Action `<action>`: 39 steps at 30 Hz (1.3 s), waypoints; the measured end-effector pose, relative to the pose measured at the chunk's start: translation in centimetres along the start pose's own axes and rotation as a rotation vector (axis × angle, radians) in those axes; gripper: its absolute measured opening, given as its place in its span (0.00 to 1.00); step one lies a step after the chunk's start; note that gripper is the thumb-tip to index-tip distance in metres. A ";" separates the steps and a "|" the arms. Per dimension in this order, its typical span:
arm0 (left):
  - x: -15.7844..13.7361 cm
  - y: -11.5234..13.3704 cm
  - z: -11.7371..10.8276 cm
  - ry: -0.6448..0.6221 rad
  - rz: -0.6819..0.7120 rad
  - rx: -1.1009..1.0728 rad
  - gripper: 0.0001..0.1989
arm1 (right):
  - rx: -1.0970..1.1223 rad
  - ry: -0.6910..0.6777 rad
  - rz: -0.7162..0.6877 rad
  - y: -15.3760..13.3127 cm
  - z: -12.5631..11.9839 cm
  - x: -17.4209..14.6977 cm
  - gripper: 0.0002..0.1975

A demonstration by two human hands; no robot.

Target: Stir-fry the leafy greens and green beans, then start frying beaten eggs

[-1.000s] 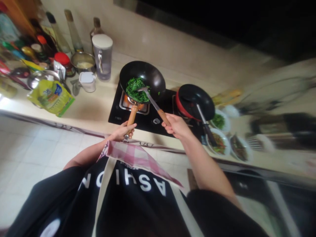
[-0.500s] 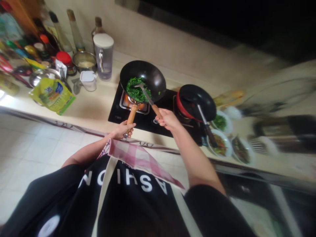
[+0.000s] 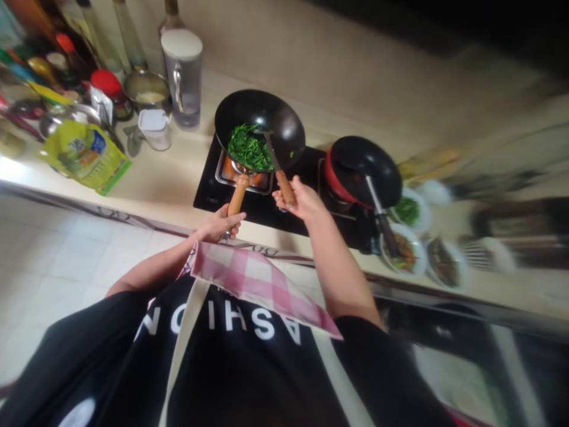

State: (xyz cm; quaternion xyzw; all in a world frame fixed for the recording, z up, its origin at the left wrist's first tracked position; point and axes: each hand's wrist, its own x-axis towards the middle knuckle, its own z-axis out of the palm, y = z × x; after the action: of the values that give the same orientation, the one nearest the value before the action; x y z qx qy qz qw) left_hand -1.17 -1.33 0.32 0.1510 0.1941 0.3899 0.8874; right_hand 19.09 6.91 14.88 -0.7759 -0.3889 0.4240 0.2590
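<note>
the person is standing at the counter (image 3: 169, 190) with the left hand (image 3: 221, 224) wrapped shut around the end of the wok's wooden handle (image 3: 237, 196), probably steadying the pan so it is not sliding on its burner. the wok (image 3: 260, 126) is sitting on the left burner of the black hob (image 3: 208, 193), tilted a little toward the person, and the chopped greens (image 3: 248, 149) are lying heaped on its near side. the right hand (image 3: 299, 200) is closed in a firm grip on the wooden handle of a metal spatula (image 3: 272, 155), whose blade is reaching down into the wok beside the greens; holding it far back on the handle is likely keeping the fingers away from the heat. a second dark pan with a red rim (image 3: 362, 172) is resting on the right burner with its own utensil (image 3: 377, 214) leaning out of it. just right of the hob, small dishes of cooked food (image 3: 403, 252) are lined along the counter edge, near enough for serving. to the left, a yellow-green packet (image 3: 84, 157), a small white-lidded container (image 3: 154, 127), a tall clear jug (image 3: 183, 77) and a cluster of bottles and jars (image 3: 66, 53) are crowded against the wall, within reach of the cook.
</note>
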 end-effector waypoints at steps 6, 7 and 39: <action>-0.1 0.0 0.5 -0.008 0.003 -0.033 0.20 | -0.862 0.451 -0.124 3.6 -6.2 1.8 0.15; -0.1 -0.1 0.6 -0.003 0.007 -0.037 0.20 | -1.054 0.434 -0.135 4.2 -6.4 1.9 0.15; 0.2 -1.4 1.4 -0.023 -0.012 -0.104 0.19 | -0.979 0.423 -0.089 4.2 -7.1 1.3 0.26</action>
State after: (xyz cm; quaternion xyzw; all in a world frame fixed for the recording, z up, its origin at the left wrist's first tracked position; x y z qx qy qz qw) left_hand 0.47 -2.21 0.91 0.1081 0.1640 0.3925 0.8985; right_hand 27.26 5.12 14.80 -0.8571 -0.5132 0.0161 -0.0427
